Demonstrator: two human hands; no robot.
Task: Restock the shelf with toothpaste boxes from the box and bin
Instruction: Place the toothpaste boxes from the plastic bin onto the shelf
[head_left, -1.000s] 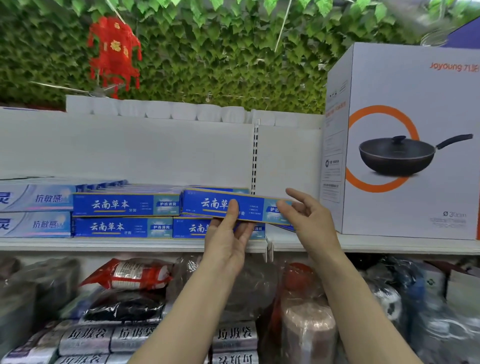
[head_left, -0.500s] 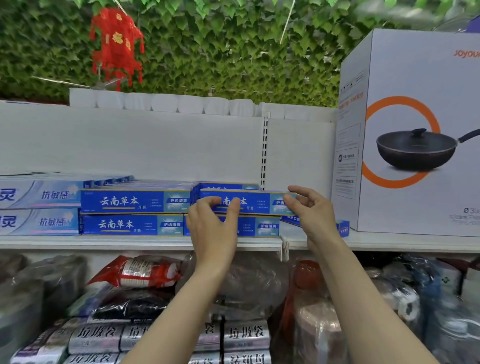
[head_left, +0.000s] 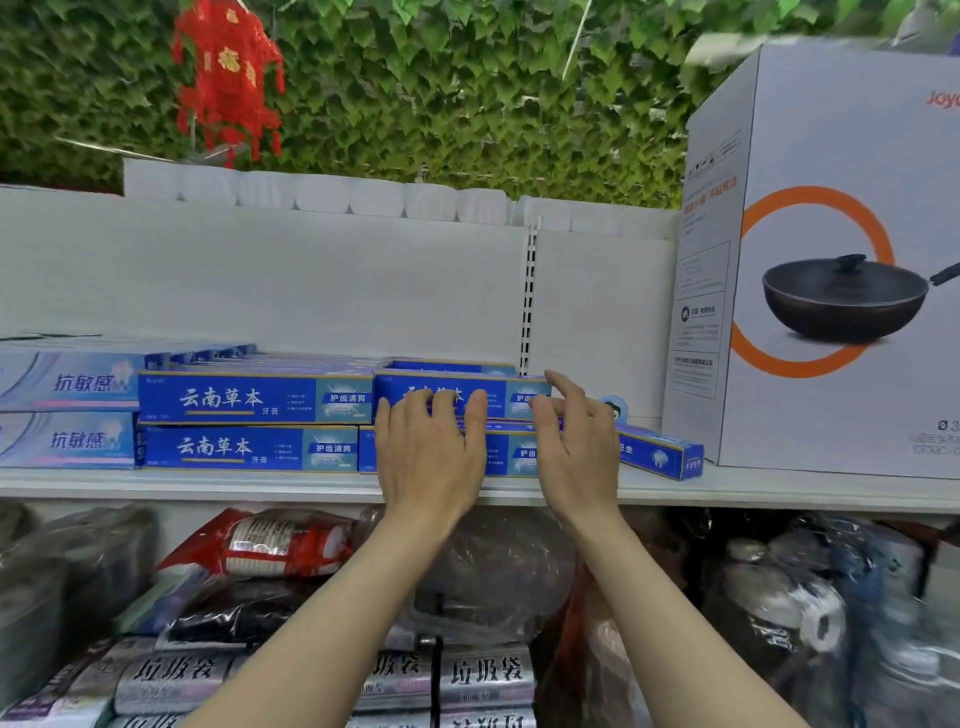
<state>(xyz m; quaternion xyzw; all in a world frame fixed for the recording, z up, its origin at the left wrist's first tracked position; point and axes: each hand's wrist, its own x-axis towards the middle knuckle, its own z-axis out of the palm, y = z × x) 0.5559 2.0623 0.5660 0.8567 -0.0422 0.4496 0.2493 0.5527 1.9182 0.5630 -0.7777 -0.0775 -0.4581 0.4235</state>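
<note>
Two pale boxes sit far left on the shelf, then a blue stack, and now the left hand lies flat, fingers straight, against the top toothpaste box on the second stack. Right hand hovers at its end, fingers loosely curled, gripping nothing. Just right, an angled box sits askew beside the pan carton. Risk here: an uneven push could skew the top box or slide it off the one beneath.
</note>
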